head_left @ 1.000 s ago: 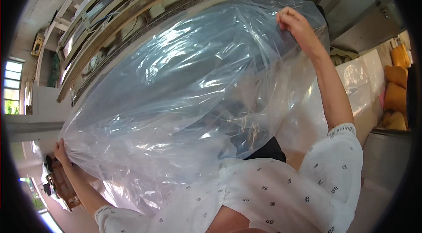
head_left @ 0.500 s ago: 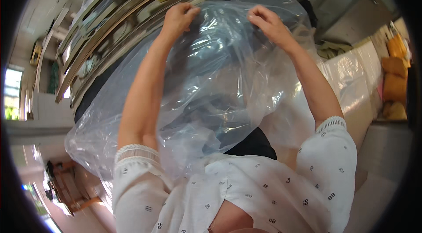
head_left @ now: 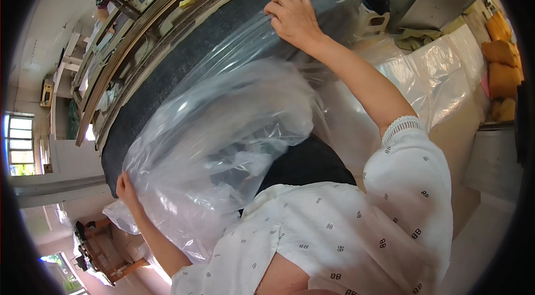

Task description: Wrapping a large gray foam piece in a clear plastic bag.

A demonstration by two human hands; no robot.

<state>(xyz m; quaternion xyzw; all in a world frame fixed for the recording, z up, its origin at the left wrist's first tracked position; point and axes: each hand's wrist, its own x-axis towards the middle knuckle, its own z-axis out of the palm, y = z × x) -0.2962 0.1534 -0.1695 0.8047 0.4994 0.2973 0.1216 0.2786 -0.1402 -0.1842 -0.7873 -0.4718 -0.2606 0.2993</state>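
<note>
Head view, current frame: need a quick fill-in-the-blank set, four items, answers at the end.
1. The clear, shiny sheet looks to be made of ____.
2. Of the two hands gripping it, the left hand is ____ in the picture than the right hand.
3. The person's shirt is ____ with small dark marks.
4. A barred window shows near the ____ edge of the picture.

Missing words: plastic; lower; white; left.

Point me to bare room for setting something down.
Bare: the long matte-black surface, between the curved brown rails and the crumpled clear plastic film; also the tan floor strip between the shiny clear sheets and grey box. Crowded: between the bare left hand and right hand, where film bunches.
</note>
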